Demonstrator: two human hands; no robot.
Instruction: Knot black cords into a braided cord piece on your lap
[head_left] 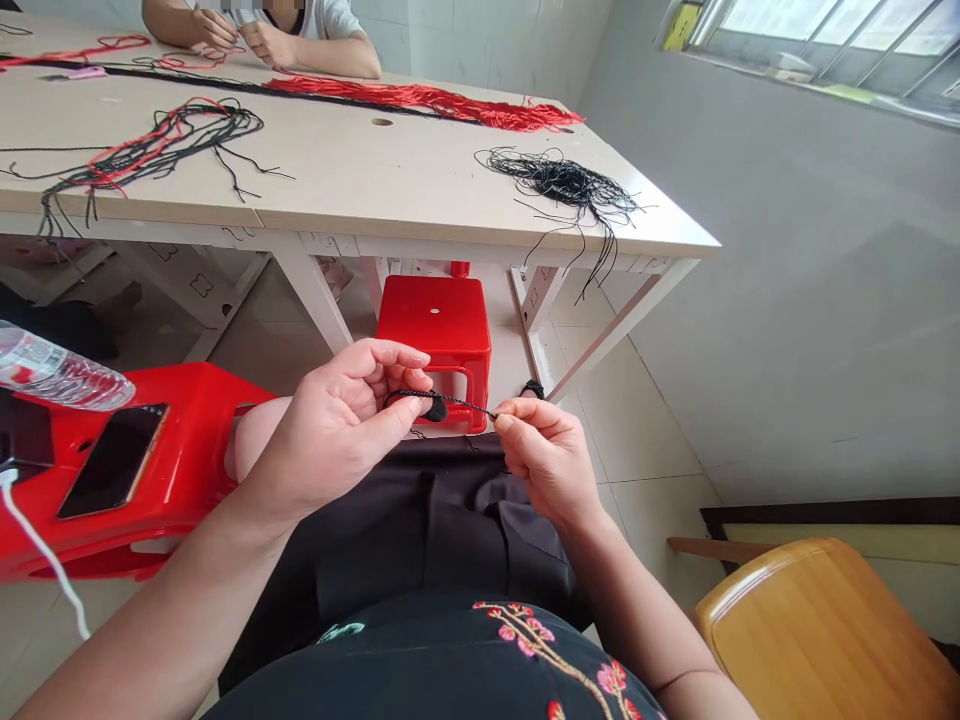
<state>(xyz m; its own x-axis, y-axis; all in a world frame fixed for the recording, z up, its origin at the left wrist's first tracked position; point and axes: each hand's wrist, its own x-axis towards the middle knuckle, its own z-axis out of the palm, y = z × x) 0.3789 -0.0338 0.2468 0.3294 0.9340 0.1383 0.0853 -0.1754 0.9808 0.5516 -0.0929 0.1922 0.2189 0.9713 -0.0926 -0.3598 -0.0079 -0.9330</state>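
Observation:
My left hand (341,420) pinches a thin black cord (457,403) with a small black bead (436,409) on it, held between thumb and fingers above my lap. My right hand (547,455) pinches the other end of the same cord just to the right, fingers closed tight. The cord runs taut between the two hands. Both hands hover over my dark trousers, in front of a red stool (439,330).
A pale table (337,190) carries a black cord bundle (562,182), red cords (435,100) and mixed red and black cords (150,145). Another person's hands (232,35) work at its far side. A red stool with a phone (112,460) and bottle (52,370) stands left; a wooden chair (817,620) right.

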